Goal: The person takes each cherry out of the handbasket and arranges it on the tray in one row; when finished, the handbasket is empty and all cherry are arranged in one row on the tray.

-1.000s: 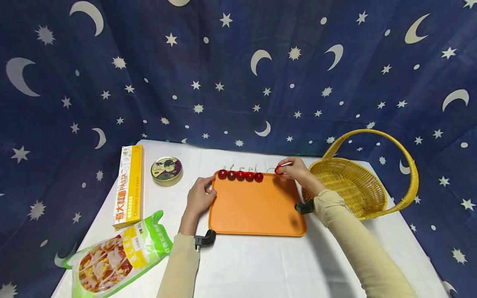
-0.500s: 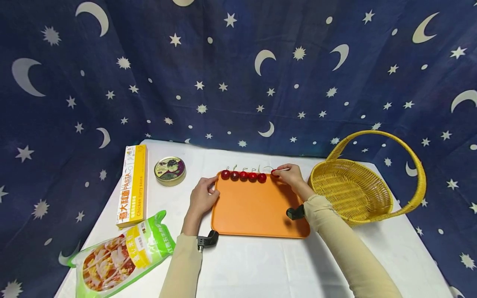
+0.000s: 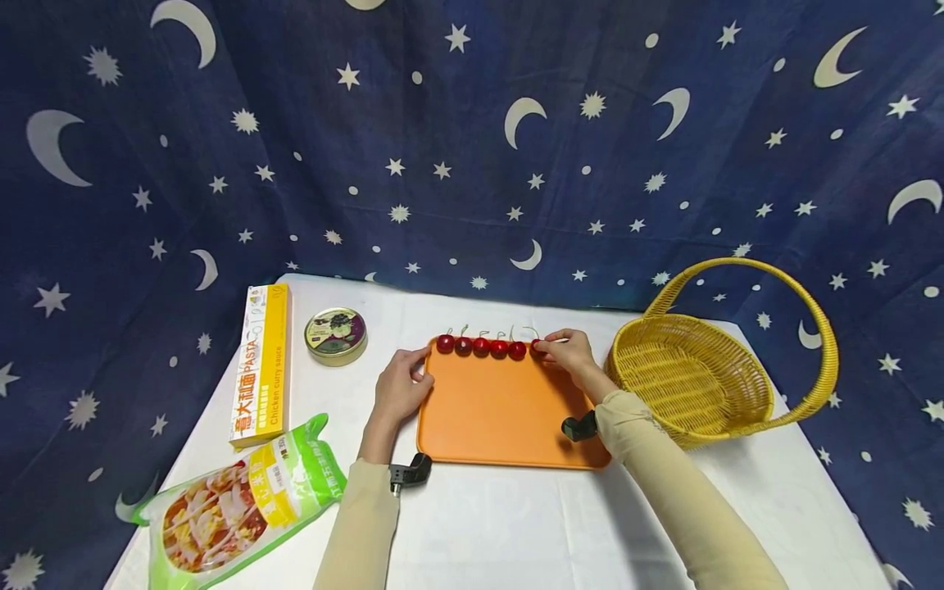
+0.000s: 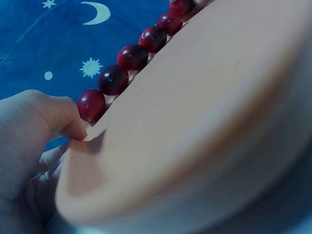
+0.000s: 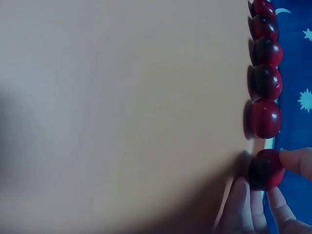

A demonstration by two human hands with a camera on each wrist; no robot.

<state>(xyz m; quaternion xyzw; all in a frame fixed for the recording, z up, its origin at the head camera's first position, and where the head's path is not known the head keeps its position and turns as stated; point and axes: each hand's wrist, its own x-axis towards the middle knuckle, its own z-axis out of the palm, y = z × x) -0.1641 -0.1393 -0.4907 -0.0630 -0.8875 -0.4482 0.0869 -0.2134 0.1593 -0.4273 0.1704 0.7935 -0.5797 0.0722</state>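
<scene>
An orange tray (image 3: 501, 410) lies on the white cloth. Along its far edge runs a row of dark red cherries (image 3: 481, 347), their thin stems pointing away over the rim. My left hand (image 3: 398, 389) grips the tray at its far left corner; the left wrist view has the thumb (image 4: 73, 122) on the rim beside the end cherry. At the other end of the row, my right hand (image 3: 574, 358) pinches a cherry (image 5: 266, 170) between thumb and fingers. A small gap separates this cherry from its neighbour (image 5: 265, 118) in the right wrist view.
Close by on the right stands a yellow wicker basket (image 3: 686, 373) with a tall handle. To the left are a round tin (image 3: 336, 336), a pasta box (image 3: 261, 365) and a green food bag (image 3: 239, 512). A starry blue curtain (image 3: 472, 164) hangs behind.
My right hand has brought its cherry leftward and down, from above the far rim to near the row's right end. The left hand keeps its place on the tray. The head view has shifted slightly.
</scene>
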